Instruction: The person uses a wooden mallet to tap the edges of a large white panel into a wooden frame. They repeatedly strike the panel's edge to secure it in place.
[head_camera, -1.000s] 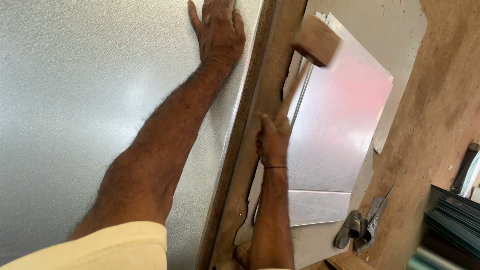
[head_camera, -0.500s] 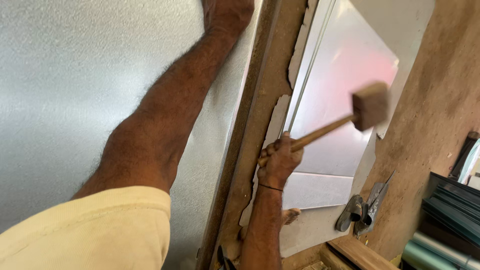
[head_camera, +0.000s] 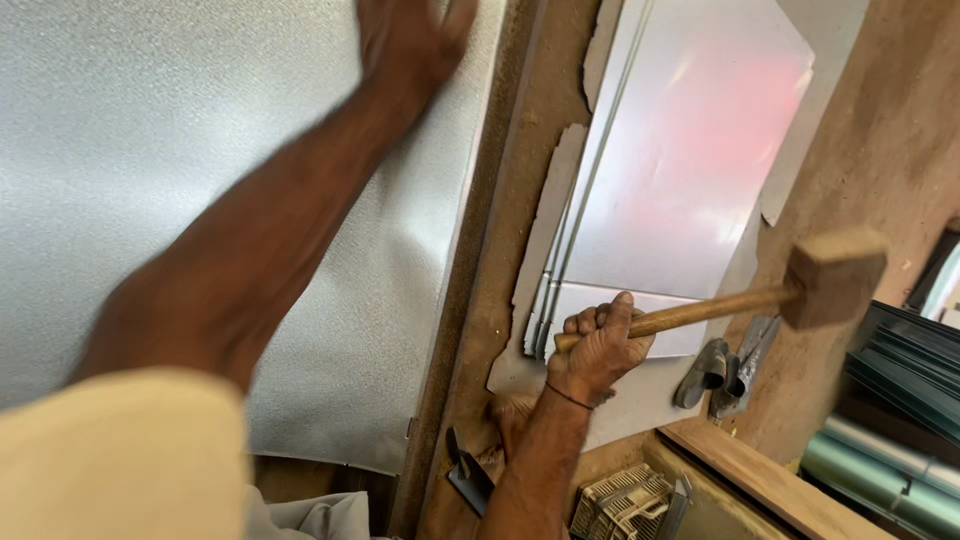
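My left hand lies flat with spread fingers on a large grey textured metal sheet at the top of the view. Along the sheet's right edge runs a rusty brown beam. My right hand grips the handle of a wooden mallet, whose block head is swung out to the right, away from the beam. Beneath the right hand lie flat shiny metal sheets on the floor.
Metal snips lie on the floor right of my right hand. A wooden plank, a slotted plastic piece and stacked dark and green sheets sit at the lower right. A small dark metal piece lies near my wrist.
The mallet head swung from up near the beam out to the right and lower. My left hand stayed pressed on the textured sheet while the view shifted down.
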